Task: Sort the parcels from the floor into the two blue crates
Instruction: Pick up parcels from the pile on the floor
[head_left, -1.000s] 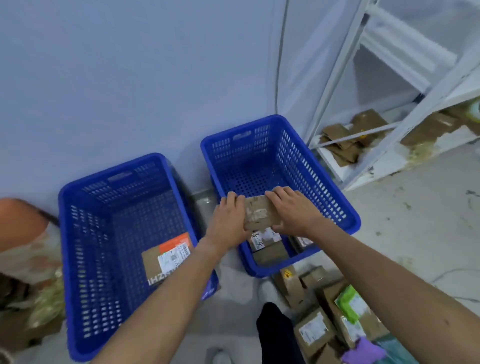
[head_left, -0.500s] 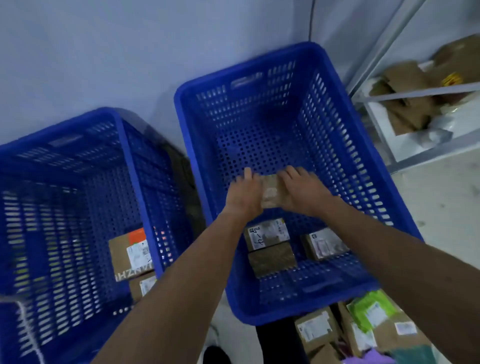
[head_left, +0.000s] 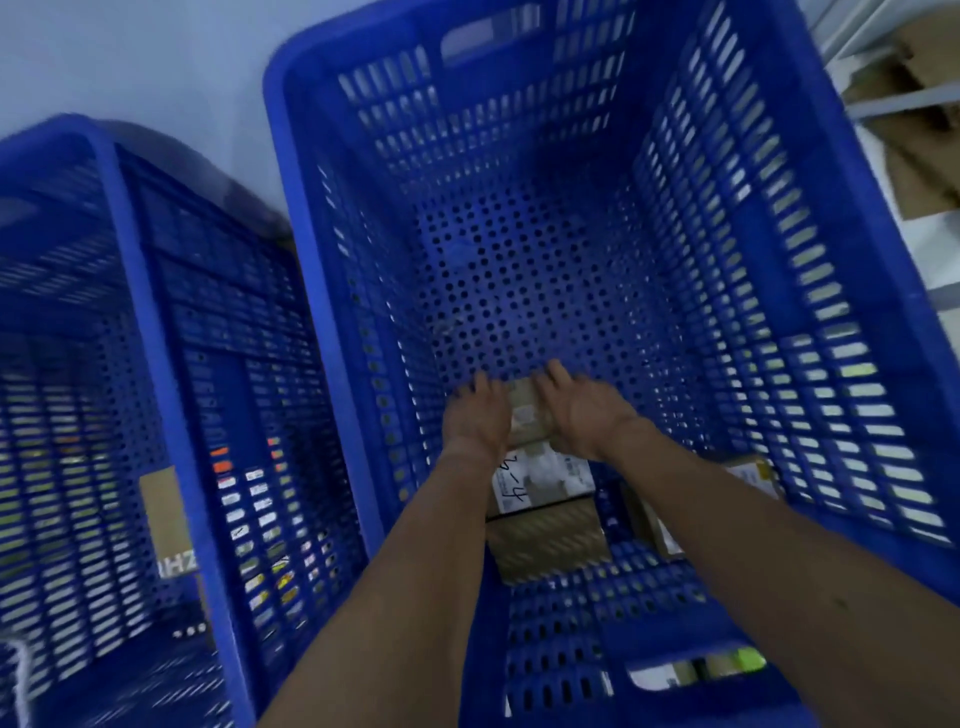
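Head view: we held a small parcel (head_left: 524, 410) low in the right crate (head_left: 322, 270).
Our left hand (head_left: 475, 418) and right hand (head_left: 584, 415) clasped it between them, just beyond a labelled parcel (head_left: 543, 475). Placing seemed the step in hand, and next we needed to let go and lift clear. We counted two crates, four parcels in this one, and at least one in the left crate (head_left: 130, 249).

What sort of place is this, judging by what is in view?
Probably a parcel sorting room: a left crate and right crate holding labelled parcels, beside shelving with cardboard.
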